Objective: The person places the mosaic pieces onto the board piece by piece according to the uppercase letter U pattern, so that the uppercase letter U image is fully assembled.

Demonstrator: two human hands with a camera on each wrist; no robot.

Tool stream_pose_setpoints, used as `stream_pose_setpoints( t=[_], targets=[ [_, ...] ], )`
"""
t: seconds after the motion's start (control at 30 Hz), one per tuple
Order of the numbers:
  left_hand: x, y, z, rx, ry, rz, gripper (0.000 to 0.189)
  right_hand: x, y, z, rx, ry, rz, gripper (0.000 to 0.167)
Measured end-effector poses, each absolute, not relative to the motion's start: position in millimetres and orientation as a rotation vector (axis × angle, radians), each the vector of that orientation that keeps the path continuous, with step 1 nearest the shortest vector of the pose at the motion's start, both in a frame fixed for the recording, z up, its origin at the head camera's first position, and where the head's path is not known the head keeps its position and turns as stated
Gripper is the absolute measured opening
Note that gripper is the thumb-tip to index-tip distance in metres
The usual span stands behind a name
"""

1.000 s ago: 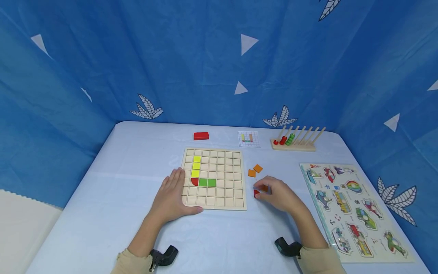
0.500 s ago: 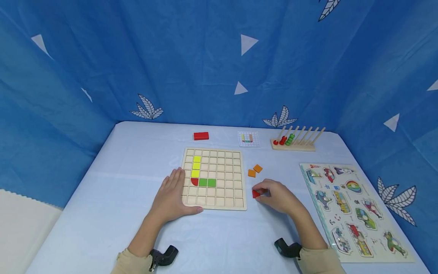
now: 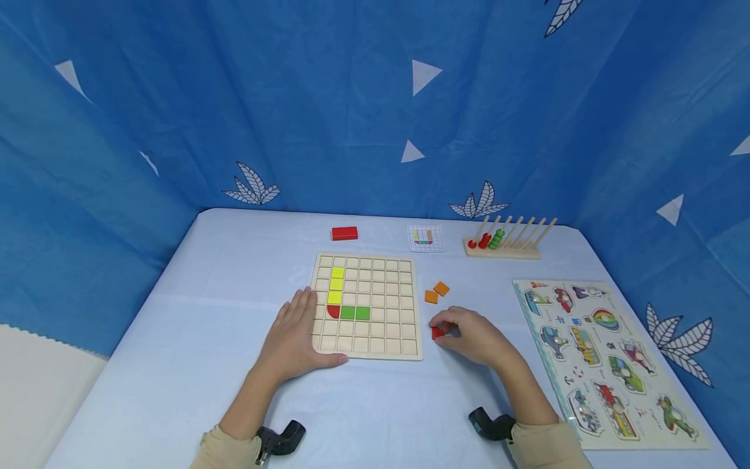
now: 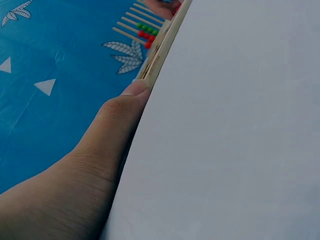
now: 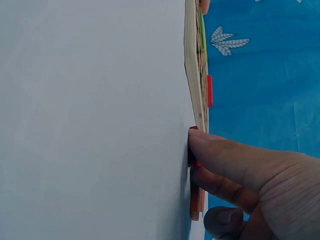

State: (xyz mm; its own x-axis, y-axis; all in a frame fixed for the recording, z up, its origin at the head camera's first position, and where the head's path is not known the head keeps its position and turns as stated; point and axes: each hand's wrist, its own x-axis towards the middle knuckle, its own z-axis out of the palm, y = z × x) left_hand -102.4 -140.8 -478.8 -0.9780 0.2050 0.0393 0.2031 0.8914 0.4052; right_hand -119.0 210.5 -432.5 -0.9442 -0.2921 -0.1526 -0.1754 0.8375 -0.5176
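Piece (image 3: 437, 333) | red — pinched between thumb and fingers | right hand (image 3: 476, 336)

The board (image 3: 389, 339) looks like smooth, bare wood, and so does the bead rack (image 3: 515, 254). The tiles (image 3: 336, 284) look smooth and painted. The card (image 3: 426, 247) looks like thin paper. The table cover (image 3: 375, 410) is smooth and dull. The curtain (image 3: 340, 117) looks like crinkly cloth, a bit shiny. The sleeves (image 3: 230, 451) are dull cloth

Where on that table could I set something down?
Free: the white cloth left of the left hand, and between the forearms, nearer than the grid board. Crowded: right of the board, where the right hand, red piece and orange tiles cluster.
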Motion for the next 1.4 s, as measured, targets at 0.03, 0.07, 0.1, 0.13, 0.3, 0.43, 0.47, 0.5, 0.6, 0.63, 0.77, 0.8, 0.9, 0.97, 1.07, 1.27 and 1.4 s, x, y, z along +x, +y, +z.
stream_pose_setpoints(
  t=[0.03, 0.07, 0.1, 0.13, 0.3, 0.43, 0.47, 0.5, 0.6, 0.63, 0.77, 0.8, 0.9, 0.97, 1.07, 1.27, 1.4],
  targets=[
    [-102.3, -140.7, -478.6, 0.332, 3.051, 0.651, 0.14, -119.1, 210.2, -432.8, -0.357, 2.792, -0.762, 0.028],
    [-102.3, -140.6, -478.5, 0.33, 3.051, 0.648, 0.14, -119.2, 210.0, -432.7, -0.353, 2.788, -0.773, 0.027],
    [-102.2, -140.5, -478.3, 0.329, 3.051, 0.646, 0.139, -119.3, 210.1, -432.7, -0.35, 2.786, -0.783, 0.026],
    [-102.3, -140.5, -478.2, 0.326, 3.05, 0.644, 0.139, -119.4, 210.3, -432.8, -0.351, 2.782, -0.794, 0.025],
    [-102.5, -140.8, -478.5, 0.323, 3.05, 0.653, 0.139, -119.7, 212.0, -431.7, -0.359, 2.767, -0.858, 0.021],
    [-101.9, -141.1, -477.9, 0.323, 3.053, 0.656, 0.139, -121.8, 212.3, -429.2, -0.305, 2.752, -0.954, 0.019],
    [-101.5, -141.1, -477.6, 0.325, 3.055, 0.657, 0.139, -122.7, 212.4, -428.8, -0.287, 2.749, -0.984, 0.019],
    [-101.5, -141.1, -477.6, 0.325, 3.055, 0.658, 0.139, -123.7, 212.3, -428.4, -0.272, 2.745, -1.013, 0.019],
    [-101.6, -141.1, -478.2, 0.33, 3.059, 0.658, 0.139, -126.9, 211.9, -428.8, -0.237, 2.744, -1.085, 0.019],
    [-101.6, -141.0, -478.4, 0.331, 3.06, 0.657, 0.139, -127.9, 211.6, -429.2, -0.238, 2.748, -1.098, 0.019],
    [-101.1, -140.9, -478.2, 0.33, 3.054, 0.658, 0.14, -131.2, 209.8, -431.0, -0.244, 2.774, -1.12, 0.017],
    [-101.2, -141.0, -478.5, 0.333, 3.055, 0.656, 0.14, -131.9, 209.1, -431.4, -0.249, 2.78, -1.127, 0.016],
    [-101.5, -141.0, -479.2, 0.328, 3.05, 0.644, 0.14, -134.4, 207.3, -432.3, -0.249, 2.8, -1.146, 0.015],
    [-101.8, -140.9, -479.5, 0.329, 3.048, 0.638, 0.14, -136.0, 205.7, -432.6, -0.238, 2.804, -1.159, 0.016],
    [-101.9, -140.9, -479.5, 0.324, 3.041, 0.635, 0.14, -138.7, 202.8, -433.3, -0.22, 2.798, -1.175, 0.017],
    [-102.4, -140.8, -479.4, 0.331, 3.055, 0.65, 0.14, -144.5, 193.5, -434.5, -0.222, 2.773, -1.218, 0.018],
    [-102.3, -140.3, -478.6, 0.329, 3.054, 0.661, 0.14, -147.6, 183.4, -434.7, -0.231, 2.759, -1.213, 0.018]
  ],
)
